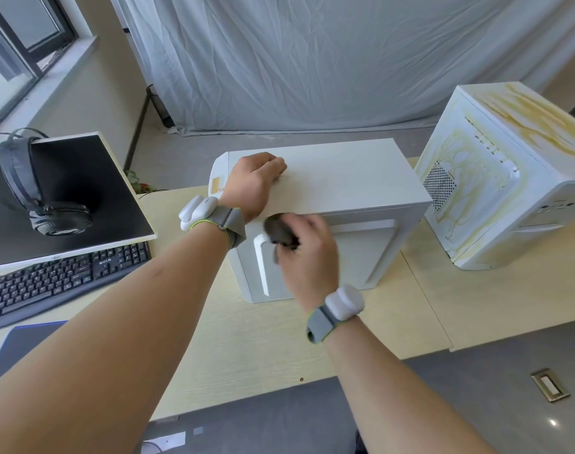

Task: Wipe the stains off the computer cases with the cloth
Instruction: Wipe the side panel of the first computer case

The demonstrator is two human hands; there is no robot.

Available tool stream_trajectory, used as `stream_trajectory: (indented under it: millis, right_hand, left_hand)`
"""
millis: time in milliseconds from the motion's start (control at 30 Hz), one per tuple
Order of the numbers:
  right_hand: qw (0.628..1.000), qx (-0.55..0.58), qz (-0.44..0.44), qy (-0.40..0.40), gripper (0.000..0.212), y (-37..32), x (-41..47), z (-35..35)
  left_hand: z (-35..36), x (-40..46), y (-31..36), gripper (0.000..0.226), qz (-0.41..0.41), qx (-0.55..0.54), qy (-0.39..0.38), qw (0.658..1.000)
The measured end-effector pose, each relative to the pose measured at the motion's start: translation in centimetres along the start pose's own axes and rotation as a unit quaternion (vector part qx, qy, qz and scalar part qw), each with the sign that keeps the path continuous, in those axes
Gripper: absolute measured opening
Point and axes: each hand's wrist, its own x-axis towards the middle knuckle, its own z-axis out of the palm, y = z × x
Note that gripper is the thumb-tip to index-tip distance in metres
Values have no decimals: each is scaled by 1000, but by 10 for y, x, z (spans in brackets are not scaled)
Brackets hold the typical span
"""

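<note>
Nearest the camera, two bare forearms reach forward over a pale wooden desk [410, 309], each wrist wearing a grey strap with a white module. The right hand [307, 257] is curled round a bunched dark grey cloth [281, 234], which sticks out at the thumb side and sits against the upper front face of the white computer case [345, 178] lying in the middle of the desk. The hand is motion-blurred. Just beyond it, the left hand [255, 181] rests on the case's top panel near its left end, fingers bent under at the knuckles and holding nothing. Right of this case and apart from it stands a second white case [495, 178], streaked with yellow-brown stains. To the left lie a black keyboard [60, 276] and a monitor [83, 191] with headphones [34, 191] hung on it.
</note>
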Motion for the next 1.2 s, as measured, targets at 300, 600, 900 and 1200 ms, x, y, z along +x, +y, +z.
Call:
stream_trajectory:
  millis: [300,600,900,1200]
  right_hand:
    - [956,2,195,220,42,66,43,-68]
    - [990,-39,-114,-75,39,36,-5,-10]
    - [868,170,450,123,34,111,-29,-32]
    - [793,280,538,-63,20,59,-50,57]
  left_hand:
    - [3,3,4,48,-4,14,0,1000]
    - [8,4,0,30,-13,85,12,996]
    - [20,7,-10,20,99,303,9,948]
    - [23,8,-14,23,115,352,6,929]
